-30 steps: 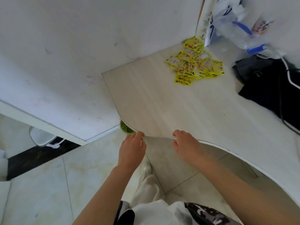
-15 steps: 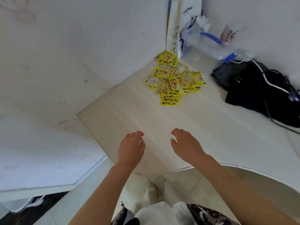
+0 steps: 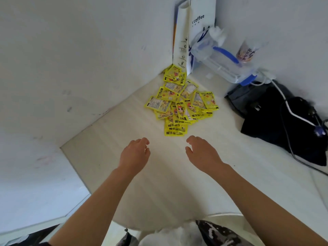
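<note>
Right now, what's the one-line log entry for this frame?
left hand: open, empty | right hand: open, empty | yellow packets: piled on table, just ahead, untouched

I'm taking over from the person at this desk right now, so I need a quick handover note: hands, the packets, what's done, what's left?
Left hand: open, fingers loosely curled, holding nothing, over the desk.
Right hand: the same, beside it.
Yellow packets: a loose overlapping pile just ahead of both hands, running back to the white paper bag in the corner. A black bag lies to the right.
Done: nothing picked up yet.
Left: probably reach forward and gather the packets, nearest ones first.
</note>
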{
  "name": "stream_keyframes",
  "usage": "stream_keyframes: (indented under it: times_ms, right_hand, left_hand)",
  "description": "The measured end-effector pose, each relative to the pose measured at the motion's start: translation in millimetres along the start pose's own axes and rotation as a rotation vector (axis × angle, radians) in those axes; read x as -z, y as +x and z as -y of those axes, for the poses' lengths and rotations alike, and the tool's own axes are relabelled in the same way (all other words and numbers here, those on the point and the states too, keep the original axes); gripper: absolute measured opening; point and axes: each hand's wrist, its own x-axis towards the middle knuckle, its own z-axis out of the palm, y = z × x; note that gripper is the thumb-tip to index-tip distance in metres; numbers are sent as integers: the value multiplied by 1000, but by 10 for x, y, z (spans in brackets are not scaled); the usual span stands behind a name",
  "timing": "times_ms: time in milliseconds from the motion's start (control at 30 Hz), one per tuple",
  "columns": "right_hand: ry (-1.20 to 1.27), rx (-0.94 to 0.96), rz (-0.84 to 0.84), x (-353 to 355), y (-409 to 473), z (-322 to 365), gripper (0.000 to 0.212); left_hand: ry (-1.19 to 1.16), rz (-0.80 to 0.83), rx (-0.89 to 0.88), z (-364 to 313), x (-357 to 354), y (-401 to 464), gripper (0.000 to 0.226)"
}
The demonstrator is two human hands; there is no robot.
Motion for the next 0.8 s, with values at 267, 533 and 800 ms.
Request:
stream_keyframes:
  times_ms: [267, 533, 800]
  right_hand:
    - [-12, -13, 41, 395, 947, -430, 32]
    - [-7, -94, 42, 600, 1766, -847, 29]
    - [-90, -211, -7, 590, 2317, -1156, 41]
  left_hand:
    - [75, 132, -5, -285, -53, 957, 29]
    - [125, 144, -13, -442, -53, 1776, 32]
    - [23, 45, 51, -360, -113, 2272, 33]
